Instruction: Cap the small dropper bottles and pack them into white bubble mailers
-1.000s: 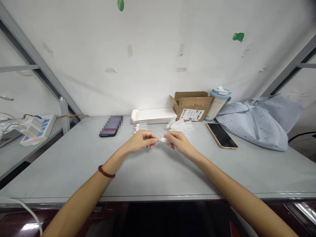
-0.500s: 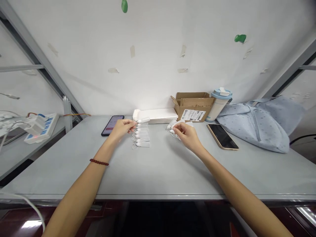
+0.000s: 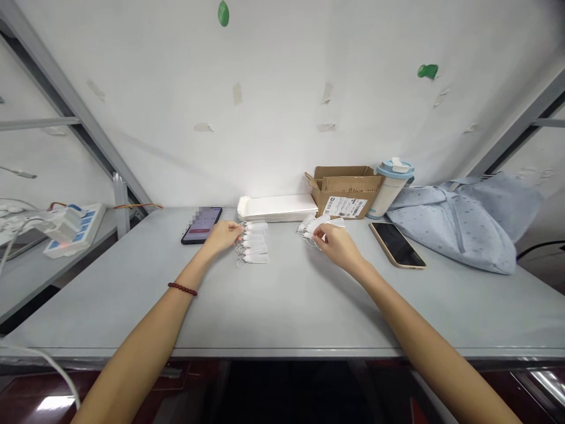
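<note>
On the grey table (image 3: 282,306), a row of several small white tags with string loops (image 3: 254,241) lies in the middle. My left hand (image 3: 225,235) rests at the far end of that row, its fingers pinched on the topmost tag. My right hand (image 3: 335,244) is closed on one tag at the edge of a loose pile of white tags (image 3: 315,225) to the right. A dark bead bracelet is on my left wrist.
A dark phone (image 3: 202,225) lies left of the row, a second phone (image 3: 396,244) at the right. Behind are a white tray stack (image 3: 277,208), a cardboard box (image 3: 345,189), a lidded cup (image 3: 391,185) and a blue cloth bag (image 3: 463,221). A power strip (image 3: 73,227) sits far left.
My hands, together a second ago on one tag, have parted. The left carried the tag to the far end of the row and lowered it; the right went back to the loose pile.
</note>
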Demonstrator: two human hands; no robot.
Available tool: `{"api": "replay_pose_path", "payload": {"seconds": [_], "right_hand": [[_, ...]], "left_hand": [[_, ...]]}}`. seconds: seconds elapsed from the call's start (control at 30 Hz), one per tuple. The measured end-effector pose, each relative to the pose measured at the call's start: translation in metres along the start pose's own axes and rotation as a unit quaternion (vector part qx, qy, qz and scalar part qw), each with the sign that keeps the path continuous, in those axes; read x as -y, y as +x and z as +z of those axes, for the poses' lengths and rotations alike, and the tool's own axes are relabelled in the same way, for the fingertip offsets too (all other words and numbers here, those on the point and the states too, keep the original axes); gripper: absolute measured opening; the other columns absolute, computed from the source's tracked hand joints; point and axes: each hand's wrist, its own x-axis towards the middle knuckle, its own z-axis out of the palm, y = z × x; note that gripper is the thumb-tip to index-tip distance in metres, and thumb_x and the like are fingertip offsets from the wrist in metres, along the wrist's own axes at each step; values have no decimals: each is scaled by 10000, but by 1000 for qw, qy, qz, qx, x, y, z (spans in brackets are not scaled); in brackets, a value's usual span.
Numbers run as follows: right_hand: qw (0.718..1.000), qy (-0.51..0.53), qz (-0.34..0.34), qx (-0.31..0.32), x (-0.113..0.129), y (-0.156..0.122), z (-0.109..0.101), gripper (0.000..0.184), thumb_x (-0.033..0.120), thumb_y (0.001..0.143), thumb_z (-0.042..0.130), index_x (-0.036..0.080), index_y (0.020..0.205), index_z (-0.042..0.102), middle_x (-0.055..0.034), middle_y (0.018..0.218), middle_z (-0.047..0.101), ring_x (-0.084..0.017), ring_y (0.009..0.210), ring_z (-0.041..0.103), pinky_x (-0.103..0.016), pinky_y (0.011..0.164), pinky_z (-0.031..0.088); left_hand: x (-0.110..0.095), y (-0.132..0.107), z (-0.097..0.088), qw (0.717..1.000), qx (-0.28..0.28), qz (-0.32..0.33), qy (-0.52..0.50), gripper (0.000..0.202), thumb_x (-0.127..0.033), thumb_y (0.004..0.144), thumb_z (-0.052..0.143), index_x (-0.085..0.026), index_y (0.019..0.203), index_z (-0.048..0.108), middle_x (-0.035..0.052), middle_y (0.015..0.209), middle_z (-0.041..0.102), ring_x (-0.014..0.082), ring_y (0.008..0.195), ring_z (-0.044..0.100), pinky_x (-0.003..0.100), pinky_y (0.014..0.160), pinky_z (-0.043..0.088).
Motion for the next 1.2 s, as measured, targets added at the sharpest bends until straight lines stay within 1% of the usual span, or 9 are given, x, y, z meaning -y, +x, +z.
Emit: {"api": "replay_pose_path", "payload": {"seconds": [0.07, 0.2, 0.33, 0.43, 0.5, 0.6, 0.87, 1.07, 1.2], "right_hand": [[999, -34, 2, -6, 0, 0, 0, 91, 177, 838, 495, 180, 828, 585, -68, 913, 648, -167, 730, 557, -272, 593, 340], [995, -101, 5, -14, -2, 0, 2, 127, 175, 837, 516, 175, 934, 597, -115, 1032, 606, -243, 946, 542, -291, 619, 373], [992, -119, 6, -42, -5, 0, 6, 231, 206, 842, 524, 156, 1058, 586, -151, 1082, 554, -297, 1052, 477, -329, 667, 426], [988, -126, -15, -85, -10, 1, 9, 305, 214, 841, 512, 158, 1136, 569, -167, 1117, 526, -316, 1064, 441, -364, 690, 446], [985, -140, -30, -93, -14, 3, 10, 346, 207, 835, 515, 152, 1174, 561, -169, 1163, 513, -325, 1063, 424, -392, 746, 441], [984, -161, -39, -69, -18, 5, 13, 369, 196, 844, 502, 143, 1205, 557, -159, 1211, 510, -323, 1053, 424, -410, 822, 408], [981, -194, 2, -19, -12, 5, 13, 346, 174, 892, 429, 151, 1215, 554, -166, 1137, 541, -301, 1022, 477, -389, 793, 400], [990, -139, 8, 4, -13, 6, 13, 333, 170, 878, 469, 110, 1195, 550, -180, 1117, 559, -290, 1040, 515, -367, 819, 409], [998, -67, 0, -12, -18, 7, 18, 294, 130, 845, 500, 117, 1128, 579, -164, 1077, 590, -261, 992, 561, -350, 815, 428]], "left_hand": [[-2, 0, 0, 999, -23, 6, 37, 200, -348, 661, 594, -156, 690, 643, 9, 530, 613, 151, 478, 506, 267, 538, 371], [-10, -5, 1, 989, -72, 35, 128, 174, -292, 716, 540, -169, 779, 645, 7, 522, 621, 194, 590, 573, 272, 613, 390], [-16, -9, 2, 982, -66, 47, 173, 219, -297, 762, 507, -160, 860, 647, 16, 575, 653, 201, 605, 589, 279, 644, 403], [-17, -9, 3, 981, -60, 56, 176, 227, -295, 778, 499, -154, 879, 645, 22, 602, 666, 202, 619, 596, 280, 662, 409], [-17, -9, 3, 981, -60, 58, 177, 231, -301, 784, 499, -155, 884, 647, 22, 609, 670, 202, 628, 599, 280, 670, 413], [-17, -10, 3, 980, -61, 58, 178, 234, -303, 787, 499, -154, 884, 651, 24, 611, 672, 203, 638, 602, 280, 675, 416], [-17, -10, 6, 981, -57, 76, 172, 268, -309, 785, 489, -134, 887, 664, 35, 634, 678, 198, 634, 597, 284, 660, 415], [-20, -14, 11, 982, -39, 93, 161, 277, -311, 785, 473, -144, 886, 669, 19, 621, 667, 192, 637, 609, 279, 653, 416], [-24, -20, 17, 982, -25, 114, 149, 263, -313, 787, 467, -149, 860, 659, 7, 597, 646, 183, 615, 608, 272, 629, 411]]}}
